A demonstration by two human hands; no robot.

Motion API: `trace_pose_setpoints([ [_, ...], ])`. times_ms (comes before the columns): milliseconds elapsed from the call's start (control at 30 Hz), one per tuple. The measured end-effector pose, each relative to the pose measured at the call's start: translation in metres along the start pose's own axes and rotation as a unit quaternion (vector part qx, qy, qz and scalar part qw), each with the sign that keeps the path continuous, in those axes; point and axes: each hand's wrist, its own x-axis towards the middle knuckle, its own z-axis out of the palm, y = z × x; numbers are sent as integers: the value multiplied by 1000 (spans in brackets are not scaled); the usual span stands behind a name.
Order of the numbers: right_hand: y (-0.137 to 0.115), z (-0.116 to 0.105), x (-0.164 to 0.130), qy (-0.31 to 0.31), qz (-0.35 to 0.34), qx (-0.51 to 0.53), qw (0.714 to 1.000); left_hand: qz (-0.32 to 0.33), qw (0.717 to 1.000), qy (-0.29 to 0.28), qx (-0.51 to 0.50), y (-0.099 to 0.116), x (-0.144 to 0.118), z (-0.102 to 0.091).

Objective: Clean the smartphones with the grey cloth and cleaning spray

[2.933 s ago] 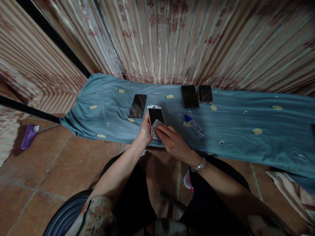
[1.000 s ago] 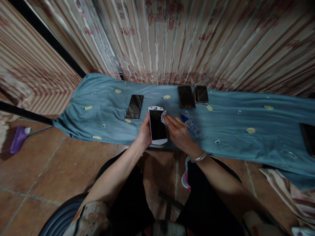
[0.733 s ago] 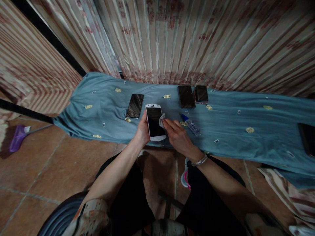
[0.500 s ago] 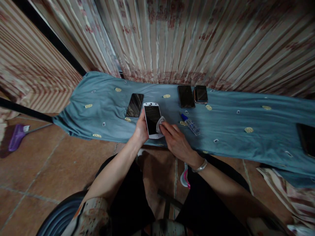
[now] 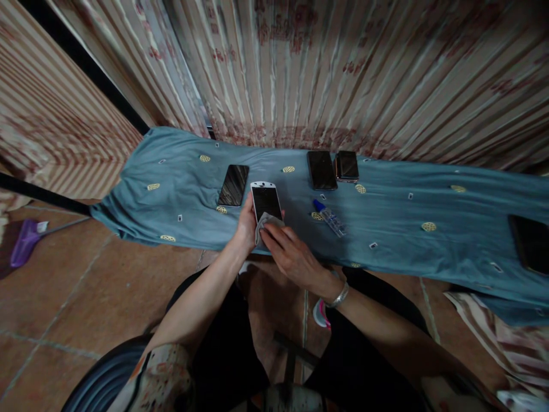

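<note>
White-framed phone [image 5: 266, 201] is held screen-up over the near edge of the desk [image 5: 386, 240], gripped along its left side by the left hand [image 5: 246, 227]. A small grey cloth [image 5: 265, 222] is pressed onto the lower part of the screen by the right hand [image 5: 288, 252], fingers curled down on it (a silver bangle [image 5: 338, 297] is seen at that wrist).

The desk is draped in a blue-grey sheet with yellow ovals. A dark phone [image 5: 233, 185] is laid just left of the held one. Two more dark phones [image 5: 321, 170] [image 5: 346, 165] are set side by side at the far edge, touching or nearly so. A small clear bottle with a blue cap [image 5: 329, 217] is lying flat to the right. Another dark device [image 5: 529, 243] is seen at the far right.

Striped curtains [image 5: 300, 68] are hung behind. The floor [image 5: 64, 297] is reddish tile, with a purple broom head [image 5: 21, 250] at left.
</note>
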Motion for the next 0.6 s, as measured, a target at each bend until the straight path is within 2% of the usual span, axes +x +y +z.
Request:
trace_pose_setpoints([
  [433,2,4,2,20,-22,-23,999,-20,1000,-17,-16,-2,7,-6],
  [600,0,4,5,23,-28,-12,999,-26,999,-23,-22,-2,4,-1],
])
